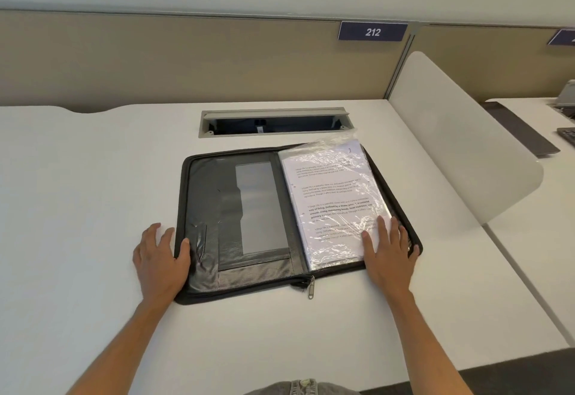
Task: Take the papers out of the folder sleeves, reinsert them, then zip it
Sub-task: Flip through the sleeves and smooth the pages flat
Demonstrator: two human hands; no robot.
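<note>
A black zip folder (217,239) lies open flat on the white desk (77,192). Its right half holds clear plastic sleeves (336,158) with printed papers (333,205) inside them. The left half shows grey leather pockets and a clear window. A metal zipper pull (310,289) hangs at the front edge by the spine. My left hand (161,258) rests flat on the desk, its thumb over the folder's left front corner. My right hand (389,254) lies flat, fingers spread, on the lower right corner of the sleeves.
An open cable tray slot (277,122) sits in the desk just behind the folder. A beige partition with a sign "212" (372,31) stands at the back. A white curved divider (460,146) rises on the right, with a neighbouring desk beyond it.
</note>
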